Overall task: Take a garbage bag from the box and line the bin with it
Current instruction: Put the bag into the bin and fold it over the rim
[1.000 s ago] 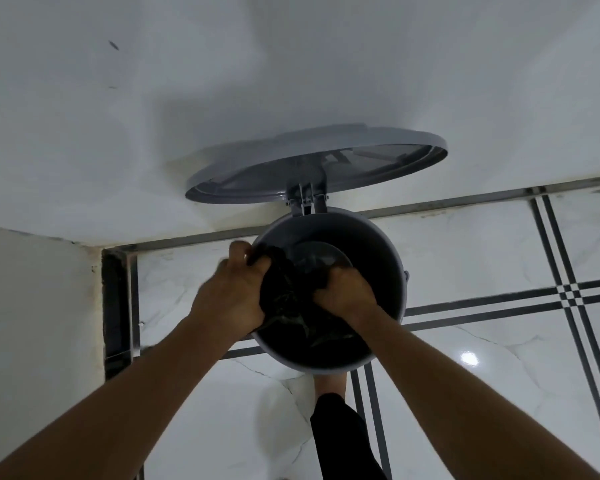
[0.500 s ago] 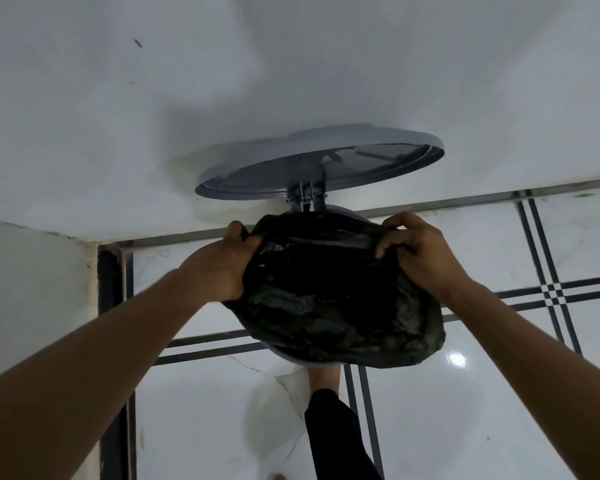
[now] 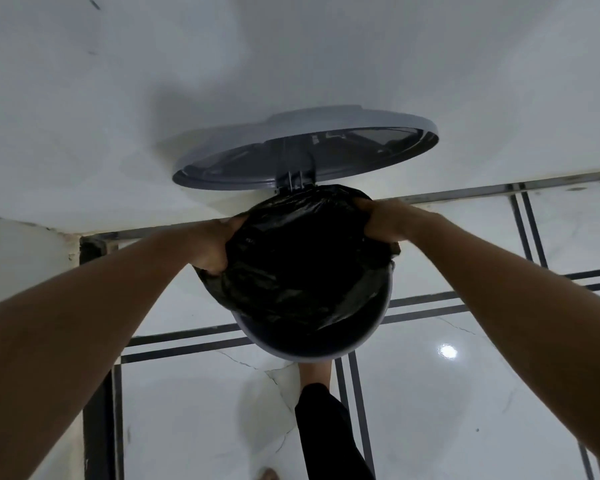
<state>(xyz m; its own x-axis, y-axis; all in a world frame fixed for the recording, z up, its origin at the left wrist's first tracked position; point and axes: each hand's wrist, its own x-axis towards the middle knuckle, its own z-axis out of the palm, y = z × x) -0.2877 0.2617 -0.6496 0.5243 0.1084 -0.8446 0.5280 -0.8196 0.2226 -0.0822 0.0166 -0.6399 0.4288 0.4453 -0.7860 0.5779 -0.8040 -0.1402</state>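
The black garbage bag (image 3: 302, 268) is now spread wide over the top of the grey bin (image 3: 312, 351), where a second ago it was only bunched up small down inside. One edge of the bag is pinched tight by the left hand (image 3: 212, 244), and the other edge is pinched tight by the right hand (image 3: 383, 221). The hands were close together before; now they are pulled far apart, one at each side of the bin's mouth. Between the hands the bag is stretched open. Beyond the hands the bag seems to be hooked over the back rim, just under the hinge of the lid (image 3: 305, 147), though this part is dark and hard to be sure of. On the near side of the hands the bin's rim is left bare, and the bag sags inside it there. The lid is held up, most likely by the foot (image 3: 314, 372) seen below the bin, perhaps on a pedal that is hidden. So the bag is opened and partly fitted, and the near edge has yet to be pulled down over the rim. The box is not seen.
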